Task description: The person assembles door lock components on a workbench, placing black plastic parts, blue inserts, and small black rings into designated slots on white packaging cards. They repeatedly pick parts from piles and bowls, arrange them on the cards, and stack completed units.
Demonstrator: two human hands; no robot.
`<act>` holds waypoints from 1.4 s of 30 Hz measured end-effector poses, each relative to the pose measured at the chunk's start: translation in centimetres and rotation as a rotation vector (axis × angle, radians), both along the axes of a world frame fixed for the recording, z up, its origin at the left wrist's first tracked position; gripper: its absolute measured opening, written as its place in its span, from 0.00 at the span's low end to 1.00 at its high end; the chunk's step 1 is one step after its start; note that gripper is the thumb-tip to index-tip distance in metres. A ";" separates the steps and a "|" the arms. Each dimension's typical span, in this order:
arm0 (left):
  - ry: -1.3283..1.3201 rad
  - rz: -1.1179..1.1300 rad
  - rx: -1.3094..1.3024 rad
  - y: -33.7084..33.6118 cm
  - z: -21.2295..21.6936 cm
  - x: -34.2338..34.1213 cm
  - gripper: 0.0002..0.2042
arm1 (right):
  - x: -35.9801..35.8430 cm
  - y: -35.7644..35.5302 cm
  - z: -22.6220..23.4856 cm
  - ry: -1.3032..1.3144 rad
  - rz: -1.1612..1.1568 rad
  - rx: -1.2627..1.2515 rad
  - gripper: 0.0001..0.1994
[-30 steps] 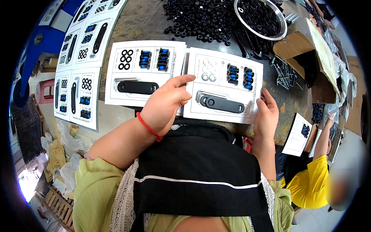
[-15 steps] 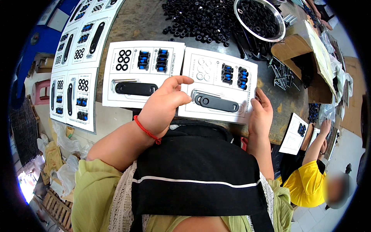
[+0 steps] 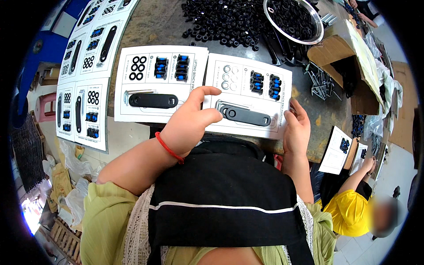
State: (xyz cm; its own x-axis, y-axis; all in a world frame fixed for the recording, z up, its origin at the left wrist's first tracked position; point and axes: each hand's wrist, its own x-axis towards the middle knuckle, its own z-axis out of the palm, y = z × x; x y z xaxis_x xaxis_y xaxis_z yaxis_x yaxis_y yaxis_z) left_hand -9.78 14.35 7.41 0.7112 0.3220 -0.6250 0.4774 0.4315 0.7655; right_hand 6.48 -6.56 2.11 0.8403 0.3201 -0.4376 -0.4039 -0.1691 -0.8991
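A white hardware card (image 3: 238, 95) lies on the worktable in front of me. It carries a black slotted flat wrench (image 3: 248, 115), bent hex keys (image 3: 221, 104), dark bolts with blue bands (image 3: 257, 82) and pale rings or ring outlines (image 3: 226, 77). Over the card's left edge is my left hand (image 3: 187, 119), thumb and forefinger apart beside the hex keys; its other fingers are hidden. My right hand (image 3: 297, 130) grips the right edge, thumb towards the top face. To the left, a similar card (image 3: 194, 99) bears black rings, bolts, hex keys and a flat wrench.
Several filled cards (image 3: 96, 112) stand at the left. Behind are loose black nuts (image 3: 221, 26), a metal bowl (image 3: 320, 33) of black rings, long bolts (image 3: 320, 81) and a cardboard box (image 3: 329, 57). A co-worker in yellow (image 3: 349, 210) works at the right beside another card (image 3: 335, 150).
Both cards appear slightly further left and up in the picture, along with the table. My hands keep nearly the same pose. The co-worker's hand has moved nearer to their body.
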 end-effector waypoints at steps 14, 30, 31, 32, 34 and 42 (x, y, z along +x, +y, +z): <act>-0.101 -0.161 0.079 -0.4 1.1 -0.6 0.29 | -0.2 -0.6 -0.7 -0.056 0.050 -0.032 0.28; -0.286 -0.185 0.019 -2.4 1.2 0.0 0.25 | 5.7 -13.4 -2.6 -0.913 -0.260 -0.646 0.22; -0.292 -0.240 0.024 -2.5 1.3 0.1 0.24 | 7.1 -16.4 -3.2 -1.000 -0.342 -0.753 0.21; -0.291 -0.292 0.024 -2.5 1.3 0.2 0.23 | 8.6 -19.8 -3.7 -1.093 -0.358 -0.914 0.21; -0.294 -0.343 0.035 -3.1 1.6 0.6 0.22 | 10.6 -26.4 -4.5 -1.105 -0.479 -1.164 0.20; -0.278 -0.464 0.041 -5.2 1.7 2.8 0.20 | 14.5 -41.8 -10.3 -0.789 -0.663 -0.800 0.22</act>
State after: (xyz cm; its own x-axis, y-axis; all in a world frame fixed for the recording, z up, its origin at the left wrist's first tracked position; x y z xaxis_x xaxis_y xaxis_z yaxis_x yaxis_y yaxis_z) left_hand -6.93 9.18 9.16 0.9213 -0.0449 -0.3864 0.3875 0.1910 0.9019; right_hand 20.98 -48.32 -8.20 0.8531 -0.3703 0.3677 -0.0297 -0.7379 -0.6742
